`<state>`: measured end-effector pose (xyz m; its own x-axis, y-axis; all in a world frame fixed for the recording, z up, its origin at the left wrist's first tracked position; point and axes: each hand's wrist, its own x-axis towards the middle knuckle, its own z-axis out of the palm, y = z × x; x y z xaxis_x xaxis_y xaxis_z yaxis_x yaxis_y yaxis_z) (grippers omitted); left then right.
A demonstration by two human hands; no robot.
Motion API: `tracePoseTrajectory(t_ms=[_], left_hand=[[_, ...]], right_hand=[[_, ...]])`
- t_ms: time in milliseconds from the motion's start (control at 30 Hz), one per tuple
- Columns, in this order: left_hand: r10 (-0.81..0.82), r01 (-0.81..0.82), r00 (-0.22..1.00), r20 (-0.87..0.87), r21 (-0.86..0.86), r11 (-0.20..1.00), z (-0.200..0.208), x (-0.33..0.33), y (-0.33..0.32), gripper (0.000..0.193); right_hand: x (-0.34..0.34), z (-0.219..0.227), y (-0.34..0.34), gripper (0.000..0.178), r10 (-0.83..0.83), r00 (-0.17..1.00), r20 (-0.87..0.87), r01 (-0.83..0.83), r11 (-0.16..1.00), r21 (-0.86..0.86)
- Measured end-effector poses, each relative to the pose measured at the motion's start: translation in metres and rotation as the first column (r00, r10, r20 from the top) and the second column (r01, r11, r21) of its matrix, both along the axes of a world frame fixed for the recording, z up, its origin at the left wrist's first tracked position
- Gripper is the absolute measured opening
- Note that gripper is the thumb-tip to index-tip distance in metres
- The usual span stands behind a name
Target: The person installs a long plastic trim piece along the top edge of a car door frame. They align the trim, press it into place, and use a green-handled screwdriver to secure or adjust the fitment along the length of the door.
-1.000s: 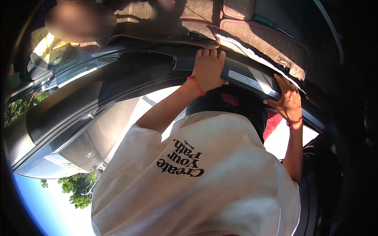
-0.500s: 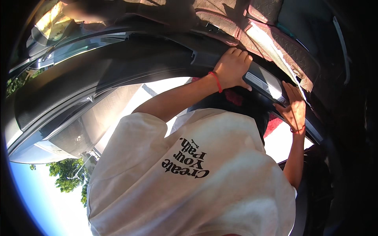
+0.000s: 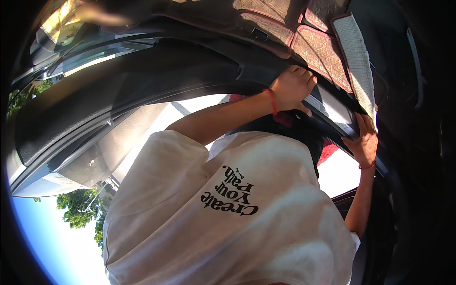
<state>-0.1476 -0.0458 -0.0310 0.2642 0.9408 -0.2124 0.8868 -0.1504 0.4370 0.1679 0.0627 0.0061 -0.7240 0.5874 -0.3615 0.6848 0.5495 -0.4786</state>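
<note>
Gripping the sill trim (image 3: 331,107), the left hand (image 3: 291,89) is curling its fingers; farther along it, the right hand (image 3: 365,143) is clasping too.

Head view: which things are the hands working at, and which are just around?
At the hands:
- door sill with bright plate, under the left hand and right hand
- probably the brown quilted mat; its pale turned-up edge reaches the right hand

Just around:
- dark curved trim
- red patch
- trees
</note>
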Motion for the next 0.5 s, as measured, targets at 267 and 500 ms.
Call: tracePoseTrajectory(t_ms=[267,500], left_hand=[[-0.066,0.069,0.997,0.035,-0.083,0.994,0.006,0.004,0.022,0.077],[-0.01,0.058,0.968,0.249,-0.184,0.981,-0.01,-0.005,0.027,0.085]], right_hand=[[0.008,0.006,0.028,0.081,0.02,0.998,0.058,-0.015,0.997,-0.08],[-0.14,0.054,0.002,0.05,0.025,0.986,-0.167,-0.057,0.981,-0.184]])
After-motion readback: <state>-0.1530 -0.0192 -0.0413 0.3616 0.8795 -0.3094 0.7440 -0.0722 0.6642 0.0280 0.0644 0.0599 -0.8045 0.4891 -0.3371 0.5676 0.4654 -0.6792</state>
